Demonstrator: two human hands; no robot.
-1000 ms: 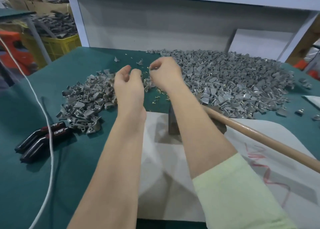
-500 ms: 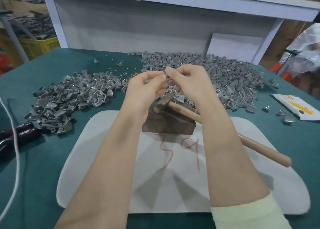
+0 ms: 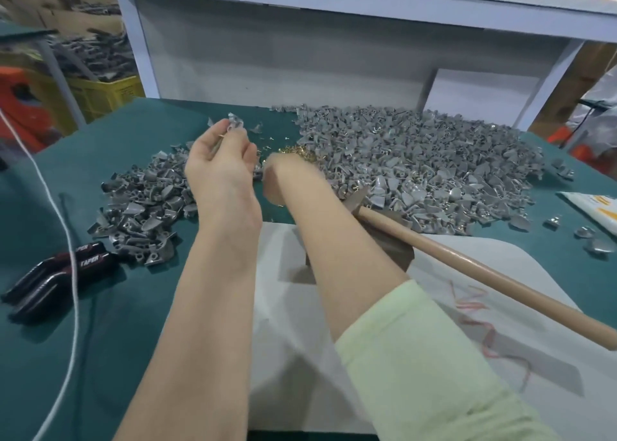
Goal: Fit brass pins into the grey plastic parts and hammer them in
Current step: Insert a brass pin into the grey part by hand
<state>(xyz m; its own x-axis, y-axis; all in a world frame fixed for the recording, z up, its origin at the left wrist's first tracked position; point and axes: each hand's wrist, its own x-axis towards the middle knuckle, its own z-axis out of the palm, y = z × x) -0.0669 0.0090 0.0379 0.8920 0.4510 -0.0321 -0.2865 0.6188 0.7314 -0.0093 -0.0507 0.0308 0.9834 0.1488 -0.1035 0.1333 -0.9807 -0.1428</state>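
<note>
My left hand [image 3: 218,163] is raised palm-up over the green table and pinches a grey plastic part [image 3: 234,122] at its fingertips, with a brass pin showing beside it. My right hand [image 3: 283,175] is motion-blurred, down at a small heap of brass pins [image 3: 298,153]; its fingers are not clear. A big pile of grey parts [image 3: 420,160] lies at the right back, a smaller pile [image 3: 143,207] at the left. The hammer [image 3: 467,272] rests with its head on a brown metal block [image 3: 397,252], partly hidden by my right forearm.
A white mat [image 3: 521,310] with red scribbles lies under the block. Two black tools [image 3: 60,275] and a white cord [image 3: 71,260] are at the left. A printed packet [image 3: 597,212] and some loose grey parts lie at the right. A white shelf frame stands behind.
My hands were together above the block; now they are apart. The left hand moved up and left with the part, and the right hand dropped to the brass pins.
</note>
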